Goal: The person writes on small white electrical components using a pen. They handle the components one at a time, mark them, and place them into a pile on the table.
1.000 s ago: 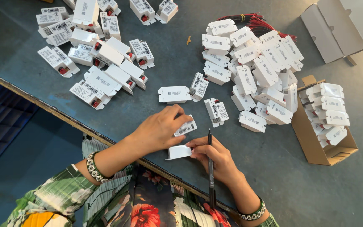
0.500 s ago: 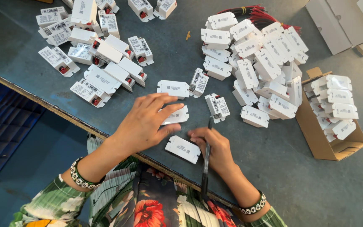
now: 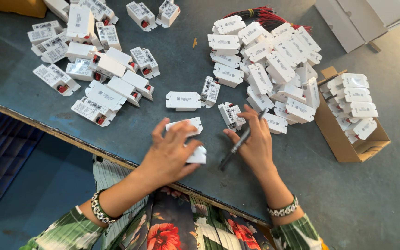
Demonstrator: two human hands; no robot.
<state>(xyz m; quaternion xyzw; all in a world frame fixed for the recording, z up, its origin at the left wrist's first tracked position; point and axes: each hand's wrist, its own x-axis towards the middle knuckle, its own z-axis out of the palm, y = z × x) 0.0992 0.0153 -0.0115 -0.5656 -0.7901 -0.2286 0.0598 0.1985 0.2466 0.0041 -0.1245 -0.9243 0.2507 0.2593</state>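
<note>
Since before, my left hand (image 3: 170, 155) has gathered two white casings (image 3: 195, 155), fingers curled on them; my right hand (image 3: 255, 143) grips a black pen (image 3: 238, 146).

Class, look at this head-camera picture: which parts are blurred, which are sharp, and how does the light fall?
Head view: the left hand is smeared by motion; the right hand, its pen and the white boxes on the table look sharp; the light is soft and even, shadows faint.

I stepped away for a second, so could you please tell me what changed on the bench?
The left hand shifted right over two small white plastic cases at the table edge. The right hand lifted its thin black pen towards the centre. The white case piles and cardboard box stayed put.
</note>
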